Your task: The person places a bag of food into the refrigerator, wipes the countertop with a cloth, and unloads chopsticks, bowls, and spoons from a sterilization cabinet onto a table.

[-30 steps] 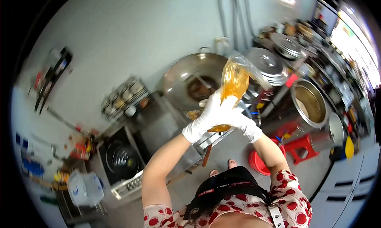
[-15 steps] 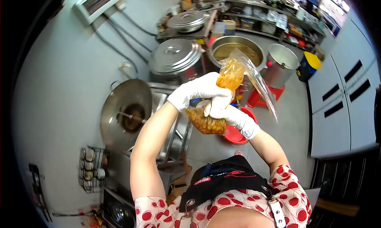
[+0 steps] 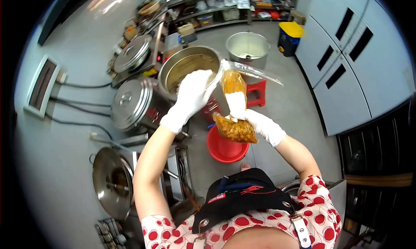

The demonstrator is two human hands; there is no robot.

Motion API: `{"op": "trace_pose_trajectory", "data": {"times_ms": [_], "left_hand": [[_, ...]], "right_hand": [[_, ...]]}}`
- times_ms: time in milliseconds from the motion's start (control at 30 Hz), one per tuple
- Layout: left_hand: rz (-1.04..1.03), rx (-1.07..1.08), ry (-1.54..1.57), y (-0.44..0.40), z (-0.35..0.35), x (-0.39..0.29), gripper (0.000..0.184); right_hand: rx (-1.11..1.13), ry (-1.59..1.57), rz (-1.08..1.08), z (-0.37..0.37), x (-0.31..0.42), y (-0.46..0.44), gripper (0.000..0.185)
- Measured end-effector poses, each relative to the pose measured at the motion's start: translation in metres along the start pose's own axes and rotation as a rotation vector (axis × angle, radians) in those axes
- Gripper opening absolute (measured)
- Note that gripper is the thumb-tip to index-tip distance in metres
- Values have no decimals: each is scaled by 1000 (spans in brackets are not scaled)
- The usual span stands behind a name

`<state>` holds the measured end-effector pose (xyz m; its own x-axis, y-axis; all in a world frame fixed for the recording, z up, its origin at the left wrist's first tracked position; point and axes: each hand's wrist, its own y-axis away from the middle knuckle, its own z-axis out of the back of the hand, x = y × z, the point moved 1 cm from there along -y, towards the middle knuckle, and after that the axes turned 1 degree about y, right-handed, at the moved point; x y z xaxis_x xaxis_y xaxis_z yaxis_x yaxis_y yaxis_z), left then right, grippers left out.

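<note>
Logging from the head view: I have the right hand (image 3: 239, 108) clamped around the middle of a clear bag of orange-brown food (image 3: 236, 129), held in mid-air, filling bulging above and below the glove. My left hand (image 3: 193, 93) is up by the bag's top edge; can't tell if fingers pinch it. Red basin (image 3: 225, 149) sits lower, on the floor; big pot (image 3: 193, 50) beyond left glove.

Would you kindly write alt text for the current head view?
A gloved right hand grips a clear bag of orange-brown food. The gloved left hand is raised near the bag's top, before an open pot; a red basin shows below.
</note>
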<state>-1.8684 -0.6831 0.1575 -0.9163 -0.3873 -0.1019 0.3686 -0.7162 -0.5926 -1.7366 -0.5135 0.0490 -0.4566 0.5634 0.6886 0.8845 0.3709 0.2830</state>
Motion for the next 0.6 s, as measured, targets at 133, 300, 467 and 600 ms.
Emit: {"op": "trace_pose_trajectory", "data": {"times_ms": [133,300,467,600], "left_hand": [[-768,343,-57,-14,-13,-44,48],[-1087,415,-51,-27,-73,-74,44],[-918,762,21,-21,-128,-77,19],[-521,1095,275,-35,-154,-82,17]], "right_hand": [[22,99,61,29,5,28,34],[-53,597,11,32,4,46,29],[-271,858,-32,44,13,60,31],[-800,1303,42,66,3,56,26]]}}
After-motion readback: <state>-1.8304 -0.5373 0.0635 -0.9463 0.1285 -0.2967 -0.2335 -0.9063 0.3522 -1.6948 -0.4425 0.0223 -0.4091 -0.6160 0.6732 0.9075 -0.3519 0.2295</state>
